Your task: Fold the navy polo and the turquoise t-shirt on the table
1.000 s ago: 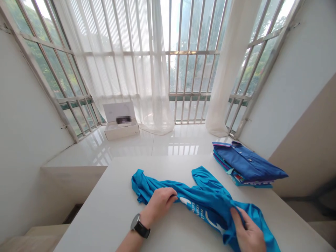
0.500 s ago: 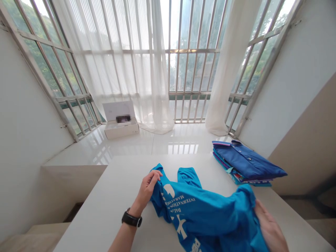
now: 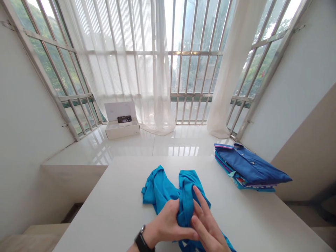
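Note:
A bright blue T-shirt (image 3: 159, 190) lies bunched on the white table in front of me, with part of it gathered up between my hands. Around the left side of that gathered fabric my left hand (image 3: 170, 222) is closed, a dark watch on its wrist. From the right, my right hand (image 3: 208, 225) pinches the same fold, its fingers fairly straight against the cloth and its thumb close to the left thumb. The lower part of the shirt is mostly hidden under both hands, and its white print barely shows at the bottom edge.
A stack of folded clothes (image 3: 252, 166), a dark blue buttoned shirt on top, sits at the table's right edge. On the window ledge stands an open white box (image 3: 123, 130) with a black device (image 3: 124, 119) at it. Sheer curtains (image 3: 157, 87) hang before barred windows.
Both hands have come together at the middle from opposite sides of the shirt. The spread-out printed front is now bunched and turned mostly out of sight.

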Motion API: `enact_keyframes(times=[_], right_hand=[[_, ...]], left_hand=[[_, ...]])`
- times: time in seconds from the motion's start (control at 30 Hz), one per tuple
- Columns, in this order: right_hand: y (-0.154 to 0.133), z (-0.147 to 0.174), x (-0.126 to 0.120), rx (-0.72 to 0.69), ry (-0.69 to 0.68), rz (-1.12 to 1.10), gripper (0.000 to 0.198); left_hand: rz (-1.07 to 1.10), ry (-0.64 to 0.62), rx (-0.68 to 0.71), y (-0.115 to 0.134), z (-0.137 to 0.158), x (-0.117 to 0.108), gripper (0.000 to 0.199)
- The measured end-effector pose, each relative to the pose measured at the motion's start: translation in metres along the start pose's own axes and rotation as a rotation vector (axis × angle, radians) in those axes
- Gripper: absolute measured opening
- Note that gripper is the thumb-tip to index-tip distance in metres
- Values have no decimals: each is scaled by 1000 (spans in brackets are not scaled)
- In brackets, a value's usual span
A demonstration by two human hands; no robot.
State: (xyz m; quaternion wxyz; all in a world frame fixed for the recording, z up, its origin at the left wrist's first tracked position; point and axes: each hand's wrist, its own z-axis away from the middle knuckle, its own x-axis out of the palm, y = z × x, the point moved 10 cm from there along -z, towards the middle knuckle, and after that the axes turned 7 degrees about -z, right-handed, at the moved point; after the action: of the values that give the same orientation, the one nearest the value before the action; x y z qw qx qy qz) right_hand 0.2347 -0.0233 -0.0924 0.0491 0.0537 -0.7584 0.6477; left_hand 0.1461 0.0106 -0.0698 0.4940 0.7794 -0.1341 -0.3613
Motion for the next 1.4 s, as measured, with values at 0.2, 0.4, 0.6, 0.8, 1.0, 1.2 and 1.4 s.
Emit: enact_keyframes(times=[0.2,0.4,0.6,0.8,1.0,1.2,1.4], right_hand=[[-29,3,-47,-128,226,409,51],[-55,-2,7,-221,-280,641,86],[-36,-6,18,162,-430,669,68],[-39,-12,-20,148,-282,830,26],[-75,-14,-49,-91,61,654,41],[-111,9,-73,-240,334,538,33],[-144,48,-116,-290,677,676,32]], left_hand=[[105,176,-112,-11,0,-23,37],[421,-246,-222,-13,13,21,32],[369,-327,-129,0,15,23,53],[360,-393,-124,-6,14,36,69],[152,-476,-133,-24,20,68,39],[-21,-300,43,3,7,51,11],[-53,264,-63,-13,1,-27,24]])
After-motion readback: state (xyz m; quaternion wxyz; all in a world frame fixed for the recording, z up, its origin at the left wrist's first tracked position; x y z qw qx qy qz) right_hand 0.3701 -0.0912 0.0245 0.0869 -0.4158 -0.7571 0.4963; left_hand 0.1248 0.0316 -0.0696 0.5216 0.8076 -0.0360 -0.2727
